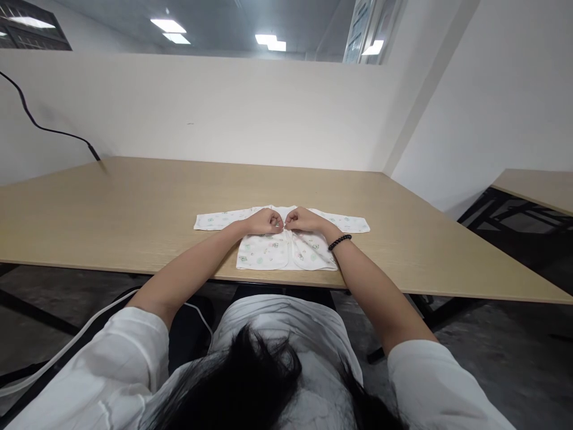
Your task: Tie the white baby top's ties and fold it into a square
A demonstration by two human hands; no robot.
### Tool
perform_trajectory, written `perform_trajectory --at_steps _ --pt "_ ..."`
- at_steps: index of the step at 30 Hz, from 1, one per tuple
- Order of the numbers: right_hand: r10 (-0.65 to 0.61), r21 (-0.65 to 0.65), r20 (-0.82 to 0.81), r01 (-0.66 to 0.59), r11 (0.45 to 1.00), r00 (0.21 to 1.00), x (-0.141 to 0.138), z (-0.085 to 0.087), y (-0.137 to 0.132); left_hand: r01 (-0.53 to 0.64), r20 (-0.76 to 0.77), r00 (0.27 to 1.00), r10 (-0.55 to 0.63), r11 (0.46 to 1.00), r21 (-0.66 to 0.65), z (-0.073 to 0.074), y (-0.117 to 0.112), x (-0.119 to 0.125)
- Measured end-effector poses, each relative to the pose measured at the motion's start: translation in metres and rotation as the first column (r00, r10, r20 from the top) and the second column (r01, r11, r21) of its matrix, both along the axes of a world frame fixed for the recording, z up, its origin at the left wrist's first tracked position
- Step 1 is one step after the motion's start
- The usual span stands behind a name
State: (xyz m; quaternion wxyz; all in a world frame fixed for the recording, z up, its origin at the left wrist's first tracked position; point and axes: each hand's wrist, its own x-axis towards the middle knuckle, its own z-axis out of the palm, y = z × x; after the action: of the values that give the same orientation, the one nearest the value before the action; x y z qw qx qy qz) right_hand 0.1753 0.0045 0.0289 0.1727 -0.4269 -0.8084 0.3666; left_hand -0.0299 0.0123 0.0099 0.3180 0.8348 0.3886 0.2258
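Near the front edge of the counter (pixel 134 203), midway along it, a small printed shirt (pixel 264 254) lies with sleeves spread toward the counter's two ends. At that edge, the left hand (pixel 265 221) and right hand (pixel 308 219) hold its front opening, fingers pinched narrow on the fabric.

White, sparsely green-patterned garment (pixel 265 251)

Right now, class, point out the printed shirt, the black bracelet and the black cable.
Printed shirt (pixel 265 251): head view, on a lower front panel.
Black bracelet (pixel 339 241): head view, middle of its visible beads.
Black cable (pixel 38 126): head view, partway along its length.
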Motion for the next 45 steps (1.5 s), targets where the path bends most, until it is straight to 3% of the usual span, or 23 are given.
perform_trajectory --at_steps 17,27,37,45 --pt "-0.013 -0.045 -0.001 0.013 0.999 1.000 0.000 0.006 -0.005 0.060 0.014 0.998 -0.059 0.997 -0.039 -0.006 0.006 -0.003" --pt "-0.057 -0.025 0.038 0.058 0.998 0.998 -0.004 -0.001 0.001 0.000 0.057 0.998 0.006 0.994 -0.111 -0.003 0.004 0.000" --pt "-0.007 -0.144 0.013 0.009 0.990 1.000 0.004 -0.006 0.015 0.040 0.010 0.999 -0.039 0.992 -0.119 0.000 0.008 -0.003" --pt "-0.081 -0.088 0.074 0.087 0.992 0.994 0.006 -0.005 0.017 0.038 0.013 0.999 -0.037 0.993 -0.112 -0.002 0.010 -0.003"
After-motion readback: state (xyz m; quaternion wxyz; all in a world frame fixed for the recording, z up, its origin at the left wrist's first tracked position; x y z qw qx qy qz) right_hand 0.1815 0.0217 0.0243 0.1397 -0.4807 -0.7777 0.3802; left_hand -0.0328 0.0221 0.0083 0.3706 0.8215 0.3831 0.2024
